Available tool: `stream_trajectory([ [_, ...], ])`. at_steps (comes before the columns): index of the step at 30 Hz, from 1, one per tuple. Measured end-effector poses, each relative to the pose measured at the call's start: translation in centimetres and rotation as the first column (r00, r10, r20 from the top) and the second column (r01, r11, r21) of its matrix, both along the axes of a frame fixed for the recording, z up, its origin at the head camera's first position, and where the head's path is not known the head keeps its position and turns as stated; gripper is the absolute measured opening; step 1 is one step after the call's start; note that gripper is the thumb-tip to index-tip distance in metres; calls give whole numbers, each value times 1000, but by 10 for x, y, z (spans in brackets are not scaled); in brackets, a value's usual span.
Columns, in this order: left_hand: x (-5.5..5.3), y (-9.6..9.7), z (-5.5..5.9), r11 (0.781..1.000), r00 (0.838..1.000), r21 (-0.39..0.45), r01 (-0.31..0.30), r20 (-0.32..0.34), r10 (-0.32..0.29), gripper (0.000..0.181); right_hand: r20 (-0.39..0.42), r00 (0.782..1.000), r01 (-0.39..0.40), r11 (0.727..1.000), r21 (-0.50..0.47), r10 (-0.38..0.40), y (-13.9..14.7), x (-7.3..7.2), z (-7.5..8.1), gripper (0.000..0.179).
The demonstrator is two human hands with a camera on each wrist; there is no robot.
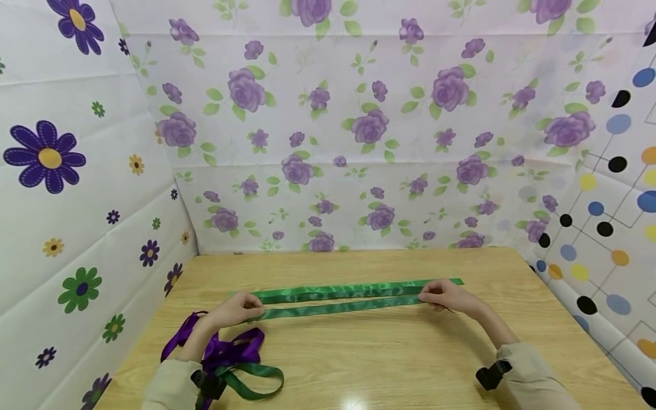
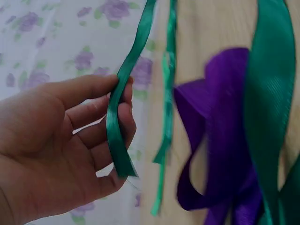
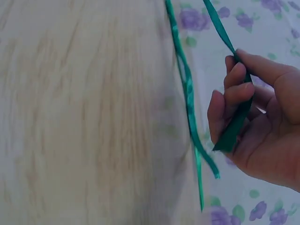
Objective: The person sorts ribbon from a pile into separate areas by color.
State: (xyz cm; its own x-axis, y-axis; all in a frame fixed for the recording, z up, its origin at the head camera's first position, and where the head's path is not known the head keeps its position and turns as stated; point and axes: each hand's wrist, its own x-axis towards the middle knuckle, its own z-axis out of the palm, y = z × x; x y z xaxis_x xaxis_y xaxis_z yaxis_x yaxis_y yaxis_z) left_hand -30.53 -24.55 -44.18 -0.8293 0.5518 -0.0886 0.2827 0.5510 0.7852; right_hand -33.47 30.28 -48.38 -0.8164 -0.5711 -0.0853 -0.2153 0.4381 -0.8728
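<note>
A strip of green ribbon [image 1: 338, 308] is stretched between both hands, a little toward me from other green ribbon strips [image 1: 333, 292] that lie along the table. My left hand [image 1: 233, 310] pinches its left end; in the left wrist view the cut tail of the ribbon [image 2: 114, 131] hangs across the fingers. With thumb and fingertips my right hand [image 1: 448, 296] pinches the other end, and in the right wrist view the ribbon's tail [image 3: 234, 124] drops into the palm. Beneath the left forearm lie a tangled purple ribbon [image 1: 230, 350] and a loop of green ribbon [image 1: 261, 393].
The wooden table [image 1: 369, 353] reaches back to a wall cloth with purple roses [image 1: 369, 125]. Another cloth with daisies [image 1: 82, 290] hangs on the left, and a dotted cloth [image 1: 605, 228] on the right. Each wrist carries a small black camera [image 1: 493, 374].
</note>
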Motion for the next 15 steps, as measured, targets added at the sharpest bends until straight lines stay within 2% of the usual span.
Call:
stream_trajectory([
  [5, -8, -3, -15, 999, 998, -29, -36, -50, 34, 20, -27, 997, 72, 996, 58, -71, 8, -3, -9, 40],
  [8, -10, -2, -20, 998, 996, -30, -61, -65, 59, 20, -71, 991, 120, 988, 101, -113, 11, -2, -12, 40],
  [15, -16, 0, -29, 985, 987, -74, -157, -56, 153, 24, -172, 959, 258, 948, 184, -227, 20, -5, -18, 30],
])
